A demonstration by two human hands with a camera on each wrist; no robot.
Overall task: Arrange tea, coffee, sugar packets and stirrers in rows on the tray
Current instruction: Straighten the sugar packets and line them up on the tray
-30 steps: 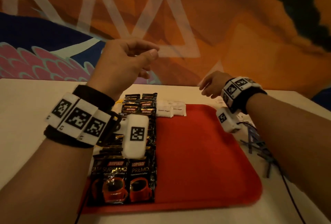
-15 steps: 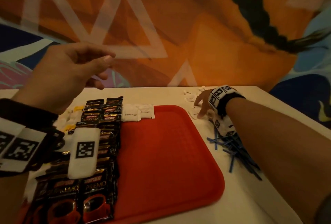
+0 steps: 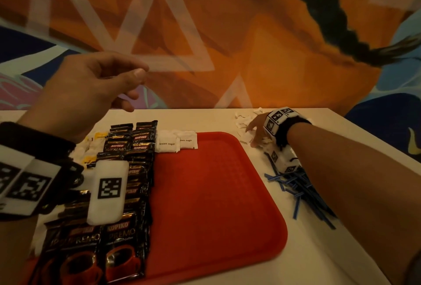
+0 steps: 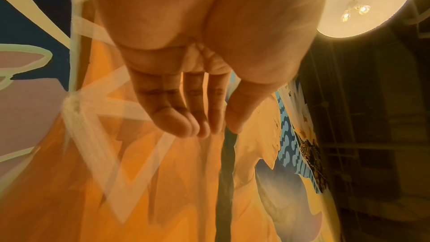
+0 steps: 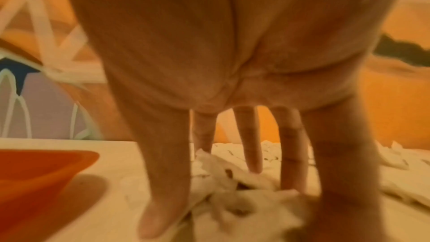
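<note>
Sitting on the white table, the red tray has coffee packets in rows down its left side and two brown sugar packets at the far edge. The loose sugar pile lies just past the tray's far right corner, right under the right hand. Its spread fingers touch the pile, gripping nothing yet. The left hand floats up high, loose and empty.
</note>
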